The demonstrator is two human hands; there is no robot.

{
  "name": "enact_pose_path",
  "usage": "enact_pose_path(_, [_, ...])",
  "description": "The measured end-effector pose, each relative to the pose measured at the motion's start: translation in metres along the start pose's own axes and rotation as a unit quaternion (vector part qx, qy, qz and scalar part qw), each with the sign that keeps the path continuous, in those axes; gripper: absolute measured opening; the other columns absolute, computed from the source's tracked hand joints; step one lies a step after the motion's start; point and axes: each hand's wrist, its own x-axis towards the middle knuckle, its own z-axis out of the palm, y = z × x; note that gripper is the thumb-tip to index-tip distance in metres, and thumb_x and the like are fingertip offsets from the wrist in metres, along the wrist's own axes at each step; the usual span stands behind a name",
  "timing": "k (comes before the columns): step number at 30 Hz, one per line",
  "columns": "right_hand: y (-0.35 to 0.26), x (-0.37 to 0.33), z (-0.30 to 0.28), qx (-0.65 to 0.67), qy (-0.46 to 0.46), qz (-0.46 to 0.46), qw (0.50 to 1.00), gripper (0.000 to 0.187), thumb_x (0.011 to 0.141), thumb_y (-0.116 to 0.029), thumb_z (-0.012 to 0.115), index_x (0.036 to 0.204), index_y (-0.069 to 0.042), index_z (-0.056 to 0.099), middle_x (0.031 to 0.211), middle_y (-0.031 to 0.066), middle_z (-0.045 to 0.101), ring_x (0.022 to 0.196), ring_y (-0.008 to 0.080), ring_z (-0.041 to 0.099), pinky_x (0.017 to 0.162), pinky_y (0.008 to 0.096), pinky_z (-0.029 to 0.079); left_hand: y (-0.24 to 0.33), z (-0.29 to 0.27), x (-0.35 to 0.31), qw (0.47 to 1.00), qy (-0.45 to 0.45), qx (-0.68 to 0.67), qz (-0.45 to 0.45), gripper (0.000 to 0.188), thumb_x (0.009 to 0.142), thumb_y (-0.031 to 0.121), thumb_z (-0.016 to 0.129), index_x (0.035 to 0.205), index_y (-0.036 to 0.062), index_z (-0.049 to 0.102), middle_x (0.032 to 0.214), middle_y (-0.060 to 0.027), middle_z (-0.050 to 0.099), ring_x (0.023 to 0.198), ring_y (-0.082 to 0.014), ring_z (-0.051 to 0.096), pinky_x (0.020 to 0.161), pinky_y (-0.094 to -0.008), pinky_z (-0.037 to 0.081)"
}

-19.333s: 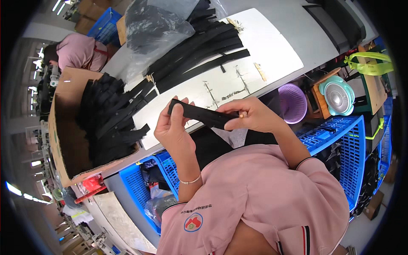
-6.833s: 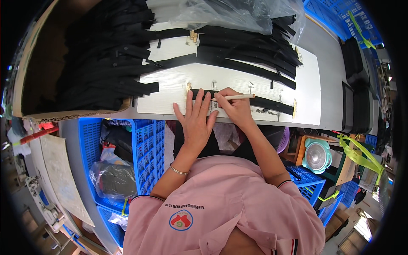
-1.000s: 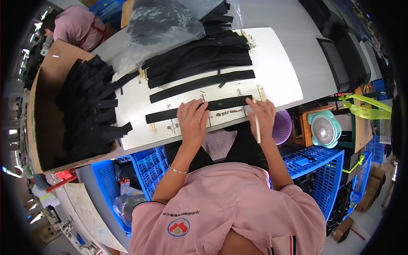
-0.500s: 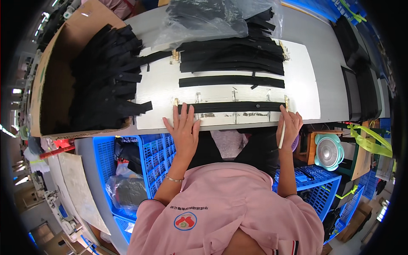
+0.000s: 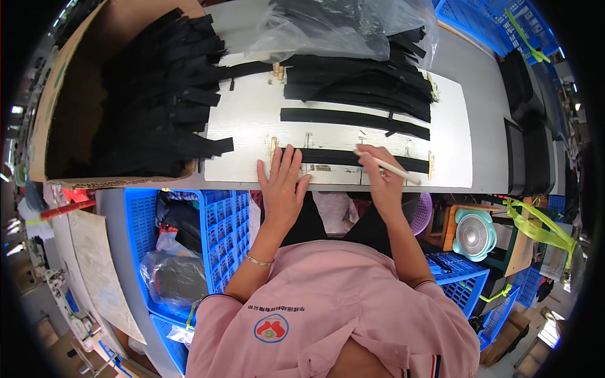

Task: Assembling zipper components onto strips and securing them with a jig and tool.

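A narrow black fabric strip (image 5: 331, 157) lies straight across a white board (image 5: 452, 129), near its front edge. My left hand (image 5: 282, 192) rests flat over the strip's left end, fingers spread. In my right hand (image 5: 386, 188) is a white pen-like marking stick (image 5: 403, 172), slanted with its tip at the middle of the strip, by a line drawn on the board. Whether the tip touches the fabric I cannot tell. A second black strip (image 5: 340, 120) lies behind the first, and a stack of black strips (image 5: 359, 91) lies farther back.
At the left, an open cardboard box (image 5: 53, 126) holds a heap of black strips (image 5: 157, 101). Clear plastic (image 5: 321, 31) covers part of the far stack. Black boxes (image 5: 526, 94) stand at the right. Blue crates (image 5: 227, 233) and a teal fan (image 5: 475, 234) sit below the table edge.
My right hand has moved left from the strip's right end to its middle, turning the marking stick tip toward the strip. My left hand stays at the left end. The view has shifted slightly.
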Motion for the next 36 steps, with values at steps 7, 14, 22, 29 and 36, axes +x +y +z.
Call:
enact_pose_path(7, [0.020, 0.024, 0.077, 0.108, -0.053, 0.021, 0.992, 0.018, 0.099, -0.016, 0.067, 0.103, 0.001, 0.073, 0.085, 0.0052, 0.072, 0.074, 0.0103, 0.065, 0.066, 0.0249, 0.050, 0.004, -0.001, 0.002, 0.999, 0.002, -0.029, -0.017, 0.056, 0.099, 0.024, 0.065, 0.151, 0.0094, 0.050, 0.158, -0.0116, 0.047, 0.151, -0.0324, 0.036, 0.123, -0.0582, 0.010])
enact_pose_path(14, [0.018, 0.024, 0.081, 0.064, -0.067, -0.012, 0.996, 0.020, 0.098, -0.016, 0.067, 0.099, 0.003, 0.072, 0.090, 0.0115, 0.074, 0.077, 0.0165, 0.069, 0.070, 0.0287, 0.053, 0.004, -0.003, 0.002, 0.999, 0.003, -0.030, -0.025, 0.053, 0.099, 0.027, 0.064, 0.148, 0.0096, 0.051, 0.157, -0.0114, 0.048, 0.150, -0.0323, 0.037, 0.124, -0.0573, 0.011])
enact_pose_path(22, [0.021, 0.023, 0.084, 0.043, -0.058, -0.045, 0.996, 0.019, 0.098, -0.015, 0.067, 0.099, 0.004, 0.072, 0.090, 0.0123, 0.073, 0.078, 0.0164, 0.070, 0.070, 0.0288, 0.053, 0.006, -0.002, 0.003, 0.999, 0.010, -0.036, -0.022, 0.053, 0.099, 0.027, 0.064, 0.148, 0.0094, 0.052, 0.156, -0.0118, 0.048, 0.150, -0.0322, 0.038, 0.123, -0.0572, 0.011])
enact_pose_path(29, [0.018, 0.021, 0.073, 0.051, -0.123, -0.020, 0.991, 0.019, 0.098, -0.016, 0.068, 0.097, 0.002, 0.073, 0.078, 0.0093, 0.073, 0.069, 0.0140, 0.068, 0.064, 0.0274, 0.052, 0.006, -0.003, 0.003, 0.999, 0.012, -0.028, -0.023, 0.054, 0.098, 0.024, 0.066, 0.147, 0.0087, 0.052, 0.156, -0.0121, 0.049, 0.149, -0.0322, 0.038, 0.123, -0.0571, 0.011])
enact_pose_path(36, [0.023, 0.020, 0.076, 0.048, -0.108, -0.054, 0.992, 0.018, 0.096, -0.017, 0.071, 0.093, 0.000, 0.074, 0.074, 0.0074, 0.073, 0.063, 0.0126, 0.066, 0.058, 0.0278, 0.051, 0.008, -0.001, 0.004, 1.000, 0.011, -0.019, -0.018, 0.053, 0.097, 0.023, 0.066, 0.147, 0.0089, 0.053, 0.155, -0.0116, 0.050, 0.149, -0.0321, 0.039, 0.123, -0.0574, 0.011])
